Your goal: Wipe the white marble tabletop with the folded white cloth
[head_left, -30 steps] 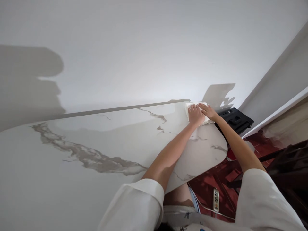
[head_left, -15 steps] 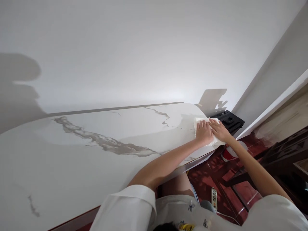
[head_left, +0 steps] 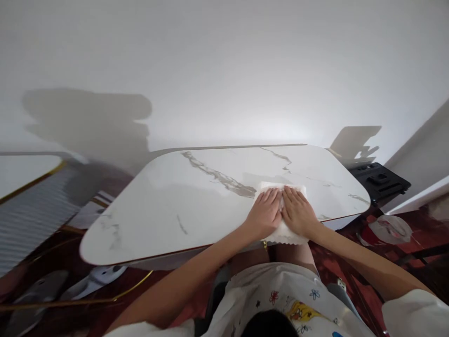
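Note:
A white cloth with a ruffled edge lies spread on the marble-patterned tabletop, its near side reaching the front edge. My left hand presses flat on the cloth, fingers stretched forward. Beside it, my right hand also lies flat on the cloth, palm down. The two hands touch or nearly touch along their inner sides. Both palms hide the cloth's middle.
A white wall rises behind the table. At the right stand a black case and a red and white bucket. Another white-topped piece with a gold edge is at the left. The floor has red tiles.
Both hands and the cloth have moved from the table's right end left and nearer to my body. The view has turned left, so the whole tabletop shows.

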Tool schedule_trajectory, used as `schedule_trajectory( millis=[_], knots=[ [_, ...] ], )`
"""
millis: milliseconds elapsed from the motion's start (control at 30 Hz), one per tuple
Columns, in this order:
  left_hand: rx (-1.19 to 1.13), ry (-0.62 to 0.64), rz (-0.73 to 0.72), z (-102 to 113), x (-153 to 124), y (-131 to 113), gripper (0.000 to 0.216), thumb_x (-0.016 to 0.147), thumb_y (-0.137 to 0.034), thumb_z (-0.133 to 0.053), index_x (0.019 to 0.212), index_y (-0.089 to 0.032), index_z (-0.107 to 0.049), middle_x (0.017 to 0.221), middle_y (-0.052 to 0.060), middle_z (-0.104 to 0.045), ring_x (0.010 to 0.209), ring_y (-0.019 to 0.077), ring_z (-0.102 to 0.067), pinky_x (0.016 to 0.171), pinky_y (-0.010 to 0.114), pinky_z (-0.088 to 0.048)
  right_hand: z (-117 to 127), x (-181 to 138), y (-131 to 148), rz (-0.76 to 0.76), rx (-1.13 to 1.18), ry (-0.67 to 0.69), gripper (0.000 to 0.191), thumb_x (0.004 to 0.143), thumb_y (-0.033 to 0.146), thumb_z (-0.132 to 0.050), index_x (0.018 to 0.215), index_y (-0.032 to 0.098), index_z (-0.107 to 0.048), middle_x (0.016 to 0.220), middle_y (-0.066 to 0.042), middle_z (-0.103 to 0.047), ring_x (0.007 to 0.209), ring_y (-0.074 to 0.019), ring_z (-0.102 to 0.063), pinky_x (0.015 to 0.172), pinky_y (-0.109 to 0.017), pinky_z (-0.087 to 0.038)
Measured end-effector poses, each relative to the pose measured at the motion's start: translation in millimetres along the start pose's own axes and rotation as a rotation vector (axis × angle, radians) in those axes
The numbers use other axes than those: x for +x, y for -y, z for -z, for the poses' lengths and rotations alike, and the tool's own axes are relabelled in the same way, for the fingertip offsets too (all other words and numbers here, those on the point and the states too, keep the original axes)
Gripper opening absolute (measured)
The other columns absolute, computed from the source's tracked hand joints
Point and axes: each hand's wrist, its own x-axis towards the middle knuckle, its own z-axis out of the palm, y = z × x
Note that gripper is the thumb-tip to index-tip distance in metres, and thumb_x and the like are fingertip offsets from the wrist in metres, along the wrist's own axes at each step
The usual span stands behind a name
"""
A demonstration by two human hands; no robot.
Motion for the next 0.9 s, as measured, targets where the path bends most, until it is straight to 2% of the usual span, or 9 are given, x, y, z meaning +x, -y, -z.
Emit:
schedule_trajectory(
  millis=[133, 333, 467, 533, 633, 900],
  knots=[
    [0.06, -0.018, 0.105, 24, -69, 62, 0.055, 0.091, -0.026, -0.03, 0.143, -0.008, -0.036, 0.15, 0.015, -0.037, 0.14, 0.0255, -0.031, 0.114, 0.045, -0.029, -4, 37, 87, 0.091, 0.105, 0.026, 0.055, 0.09, 0.023, -0.037, 0.136, -0.007, -0.044, 0.144, -0.026, -0.04, 0.134, -0.0343, -0.037, 0.111, -0.046, -0.028],
    [0.13, 0.065, 0.421, 78, -185, 153, 0.059, 0.086, -0.023, -0.03, 0.143, -0.009, -0.038, 0.15, 0.011, -0.038, 0.139, 0.0222, -0.033, 0.116, 0.043, -0.028, -6, 93, 227, 0.305, 0.355, 0.08, 0.061, 0.091, 0.026, -0.04, 0.139, -0.011, -0.036, 0.148, -0.029, -0.03, 0.137, -0.0381, -0.029, 0.112, -0.05, -0.021],
    [0.114, -0.012, 0.535, 104, -234, 205, 0.059, 0.084, -0.022, -0.026, 0.139, -0.008, -0.043, 0.147, 0.011, -0.043, 0.137, 0.0203, -0.037, 0.116, 0.041, -0.029, -9, 128, 299, 0.345, 0.448, 0.123, 0.063, 0.093, 0.029, -0.039, 0.141, -0.011, -0.032, 0.149, -0.03, -0.028, 0.139, -0.0375, -0.027, 0.113, -0.05, -0.018],
    [0.113, -0.072, 0.547, 110, -243, 230, 0.058, 0.084, -0.022, -0.026, 0.138, -0.012, -0.046, 0.145, 0.009, -0.046, 0.135, 0.0203, -0.04, 0.116, 0.042, -0.03, -14, 147, 320, 0.351, 0.459, 0.127, 0.063, 0.093, 0.029, -0.038, 0.141, -0.011, -0.032, 0.149, -0.029, -0.029, 0.139, -0.0371, -0.027, 0.113, -0.049, -0.017],
    [0.11, -0.121, 0.547, 112, -240, 266, 0.057, 0.083, -0.023, -0.028, 0.136, -0.014, -0.048, 0.143, 0.007, -0.048, 0.134, 0.0212, -0.041, 0.115, 0.044, -0.03, -24, 180, 334, 0.355, 0.46, 0.114, 0.062, 0.093, 0.029, -0.037, 0.142, -0.009, -0.033, 0.149, -0.027, -0.031, 0.138, -0.036, -0.028, 0.113, -0.046, -0.018],
    [0.088, -0.159, 0.542, 108, -187, 351, 0.055, 0.082, -0.02, -0.03, 0.132, -0.013, -0.051, 0.142, 0.008, -0.05, 0.132, 0.0207, -0.043, 0.115, 0.041, -0.03, -58, 267, 326, 0.342, 0.443, 0.089, 0.058, 0.094, 0.027, -0.034, 0.142, -0.006, -0.035, 0.15, -0.023, -0.033, 0.137, -0.0308, -0.03, 0.113, -0.041, -0.017]
  ],
)
